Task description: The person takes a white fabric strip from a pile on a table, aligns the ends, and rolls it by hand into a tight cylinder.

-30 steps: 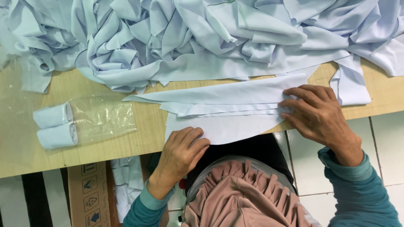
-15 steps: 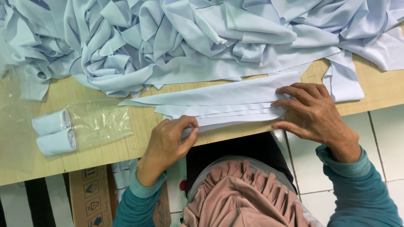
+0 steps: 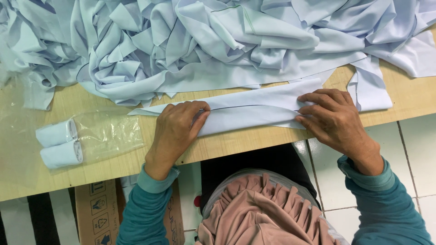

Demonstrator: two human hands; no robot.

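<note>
Now the folded pale-blue fabric strip [image 3: 254, 115] lay flatter and narrower along the bench [image 3: 254, 140] edge than a second earlier. The left hand [image 3: 177, 129] had slid up onto its left end, fingers flat; the right hand [image 3: 334, 120] kept pressing its right end, neither clamped.

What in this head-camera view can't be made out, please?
- Folded pale blue strip: its ends lie under the left hand and right hand.
- Fabric heap: cut off by the top edge; piece count unreadable.
- Cardboard box: partly hidden by the table and sleeve.
- Two white rolls: material unclear.
</note>
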